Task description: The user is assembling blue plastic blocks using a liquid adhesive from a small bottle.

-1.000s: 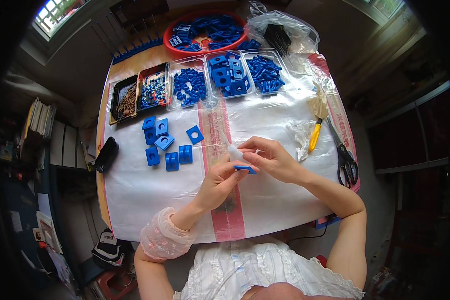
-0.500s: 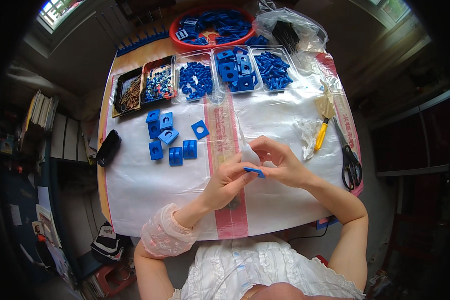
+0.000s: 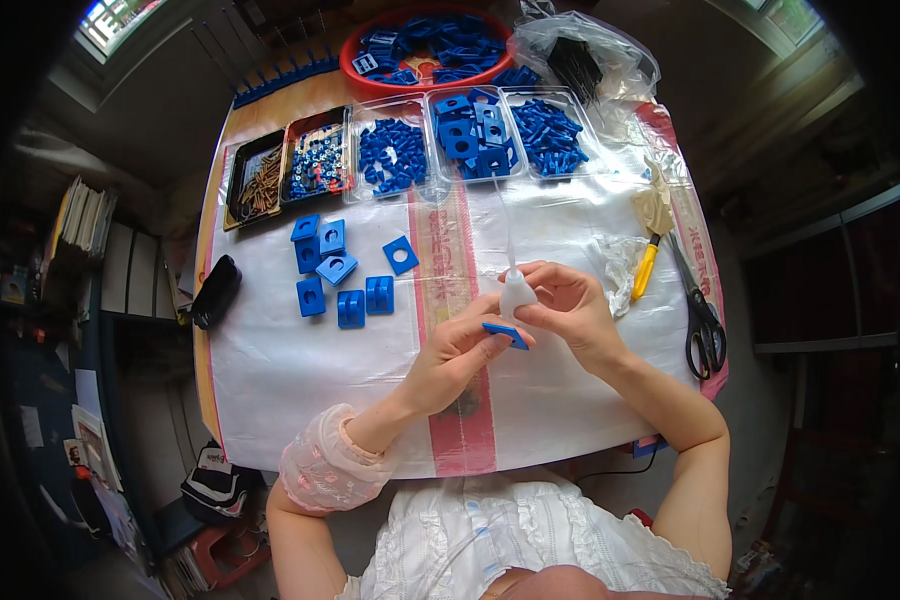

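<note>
My left hand (image 3: 457,352) pinches a flat blue plastic plate (image 3: 506,335) between thumb and fingers, tilted up near the middle of the table's front half. Just beyond it, my right hand (image 3: 570,310) is closed round a small white squeeze bottle (image 3: 516,296) with a long thin clear nozzle pointing away from me. The bottle is close to the plate, and its tip is well clear of it. To the left lie several blue square blocks with round holes (image 3: 333,237), and one flat blue square plate with a hole (image 3: 400,256) rests by itself.
Along the back stand a black tray of screws (image 3: 232,205), a tray of nuts (image 3: 288,190) and clear boxes of blue parts (image 3: 354,182). Behind is a red basin (image 3: 348,75). On the right lie a yellow-handled tool (image 3: 645,268) and black scissors (image 3: 705,340); a black case (image 3: 217,293) sits left.
The white bottle has turned upright in my right hand, its nozzle now pointing away. My right hand has drawn apart from the blue plate, which my left hand still holds.
</note>
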Tool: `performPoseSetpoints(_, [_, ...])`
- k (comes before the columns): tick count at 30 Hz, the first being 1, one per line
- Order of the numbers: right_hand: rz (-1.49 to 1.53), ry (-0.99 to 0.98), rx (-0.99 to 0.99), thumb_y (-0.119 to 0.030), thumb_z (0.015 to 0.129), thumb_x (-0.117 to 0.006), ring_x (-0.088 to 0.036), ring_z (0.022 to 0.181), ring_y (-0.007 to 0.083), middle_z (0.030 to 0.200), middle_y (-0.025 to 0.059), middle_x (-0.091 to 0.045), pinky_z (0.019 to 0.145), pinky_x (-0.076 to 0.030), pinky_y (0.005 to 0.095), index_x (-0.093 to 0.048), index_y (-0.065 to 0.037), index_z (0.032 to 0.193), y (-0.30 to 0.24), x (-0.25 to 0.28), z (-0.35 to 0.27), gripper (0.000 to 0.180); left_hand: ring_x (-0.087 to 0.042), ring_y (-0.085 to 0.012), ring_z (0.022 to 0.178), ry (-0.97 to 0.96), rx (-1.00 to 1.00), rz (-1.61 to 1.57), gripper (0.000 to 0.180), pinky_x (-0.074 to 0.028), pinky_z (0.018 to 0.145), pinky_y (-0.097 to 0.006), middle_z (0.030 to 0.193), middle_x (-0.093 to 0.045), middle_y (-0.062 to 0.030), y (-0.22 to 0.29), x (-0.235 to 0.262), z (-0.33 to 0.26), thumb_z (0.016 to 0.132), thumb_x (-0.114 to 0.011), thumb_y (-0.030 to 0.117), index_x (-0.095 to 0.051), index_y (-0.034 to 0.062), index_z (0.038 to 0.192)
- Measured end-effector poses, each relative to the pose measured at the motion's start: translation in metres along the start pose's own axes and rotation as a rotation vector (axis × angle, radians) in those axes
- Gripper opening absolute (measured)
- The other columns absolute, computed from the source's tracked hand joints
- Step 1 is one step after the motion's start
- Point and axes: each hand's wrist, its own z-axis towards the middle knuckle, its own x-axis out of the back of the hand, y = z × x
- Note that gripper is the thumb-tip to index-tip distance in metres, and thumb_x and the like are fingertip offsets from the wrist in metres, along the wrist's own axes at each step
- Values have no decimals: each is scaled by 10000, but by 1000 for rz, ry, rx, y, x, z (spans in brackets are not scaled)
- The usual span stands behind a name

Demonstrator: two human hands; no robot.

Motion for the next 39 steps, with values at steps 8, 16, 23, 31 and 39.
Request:
performPoseSetpoints(8, [-1,103,15,-97,894,-663,-686,900,190,1004,152,-702,822,-521,312,-553,-43,1072,-32,15,1,216,-588,-197,1172,184,195,-181,374,-525,865,-243,1390,-532,-130,8,7,4,1053,-427,193,-506,3,1365])
performPoseSetpoints(16, [225,104,-22,-175,951,-635,-606,811,124,996,145,-662,744,-482,278,-534,-40,1129,-13,27,0,246,-686,-156,962,232,206,-26,298,-550,708,-230,1125,-686,-103,1,17,3,994,-577,172,-632,-1,1230])
performPoseSetpoints(23, [298,112,-23,-191,960,-622,-573,774,113,951,131,-649,730,-453,255,-539,-59,1116,-3,35,-1,221,-515,-11,635,348,263,-228,118,-455,585,-155,1067,-686,-162,0,16,6,1006,-531,129,-579,64,920])
performPoseSetpoints(31, [322,146,-18,-198,959,-616,-549,768,105,932,110,-643,731,-431,237,-547,-66,1113,-2,36,0,214,-355,-14,604,365,242,-400,83,-372,556,-155,1089,-642,-148,-3,14,3,1041,-438,153,-464,98,985])
performPoseSetpoints(39, [389,208,31,-191,951,-626,-551,756,76,929,87,-643,739,-454,223,-584,-81,1094,-9,47,1,185,-394,-29,751,333,287,-746,309,-384,614,-164,1193,-566,-101,0,16,6,1004,-565,263,-506,22,1187])
